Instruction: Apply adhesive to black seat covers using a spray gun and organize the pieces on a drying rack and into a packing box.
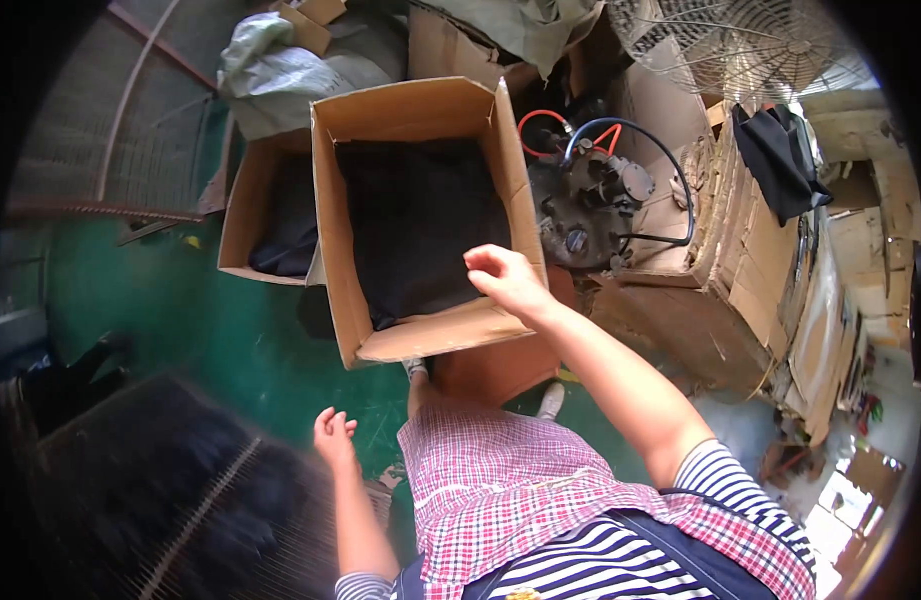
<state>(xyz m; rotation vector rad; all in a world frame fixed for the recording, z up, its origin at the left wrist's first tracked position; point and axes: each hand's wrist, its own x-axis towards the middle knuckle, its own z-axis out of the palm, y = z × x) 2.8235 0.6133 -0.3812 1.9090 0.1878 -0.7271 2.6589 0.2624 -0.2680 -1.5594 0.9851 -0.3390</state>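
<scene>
A tall open cardboard box (436, 345) stands in front of me, with black cloth (426, 225) lying inside it. My right hand (511, 285) hovers over the box's near right corner, fingers loosely bent, thumb apart, and nothing visible in them. Down at my left side hangs my left hand (335, 438), in the air away from the box. Its fingers are half curled and slightly apart, holding nothing that I can see. Left of the tall box, partly hidden by it, is a second cardboard box (243, 225) with dark cloth (286, 240) in it.
A dark machine (601, 190) with red and blue hoses stands right of the box, beside stacked flattened cardboard (741, 270). A wire-caged fan (751, 40) is above. Wire mesh racks (111, 110) are at far left, dark material (171, 480) at lower left. The floor (251, 340) is green.
</scene>
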